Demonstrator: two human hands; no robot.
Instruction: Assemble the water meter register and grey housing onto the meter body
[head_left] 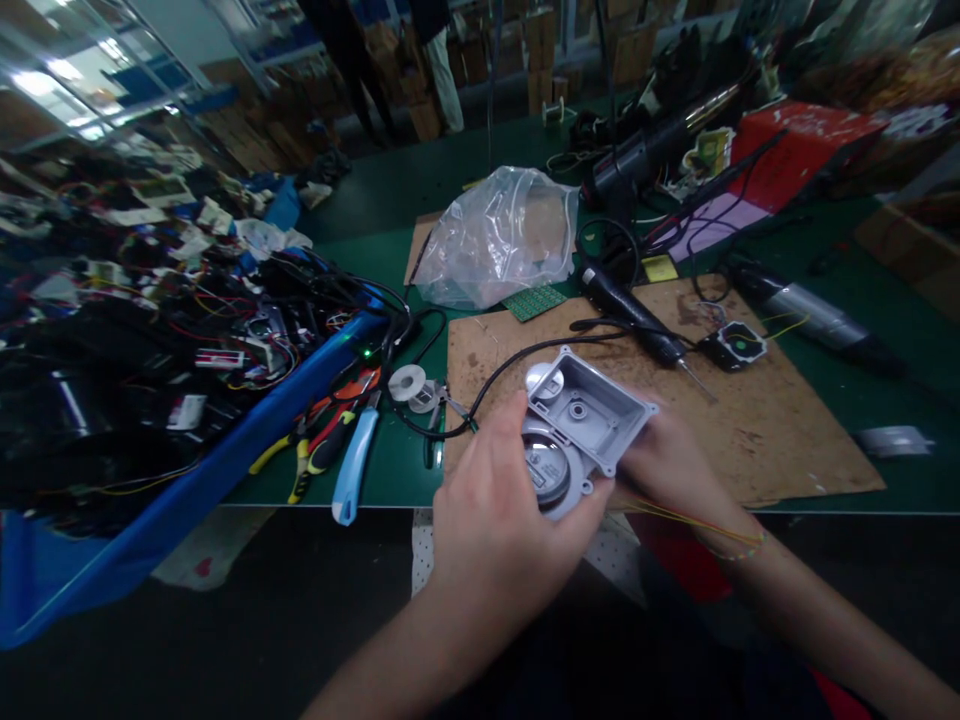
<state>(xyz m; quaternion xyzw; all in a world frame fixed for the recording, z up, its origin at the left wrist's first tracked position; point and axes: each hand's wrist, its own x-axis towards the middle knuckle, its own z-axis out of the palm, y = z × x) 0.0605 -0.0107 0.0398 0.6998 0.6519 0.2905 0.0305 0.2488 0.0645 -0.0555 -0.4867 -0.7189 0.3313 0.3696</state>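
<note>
A grey housing (pixel 600 410) with an open rectangular box and a round part with a glassy disc is held up over the near edge of a brown board (pixel 795 420). My left hand (pixel 499 510) grips it from the left and below, thumb under the round part and fingers along its side. Behind the right side of the housing is my right hand (pixel 667 450), blurred, its fingers mostly hidden; thin yellow and red wires (pixel 694 517) run out beside it across the wrist. A black soldering iron (pixel 637 315) lies on the board, next to a small black part with a green centre (pixel 739 345).
At the left, a blue bin (pixel 187 500) overflows with black parts and wires. Pliers (pixel 304 460), a light blue-handled tool (pixel 356 465) and a solder spool (pixel 409 384) lie beside it. Behind are a plastic bag (pixel 499 240), a green circuit board (pixel 534 302) and a red box (pixel 810 150).
</note>
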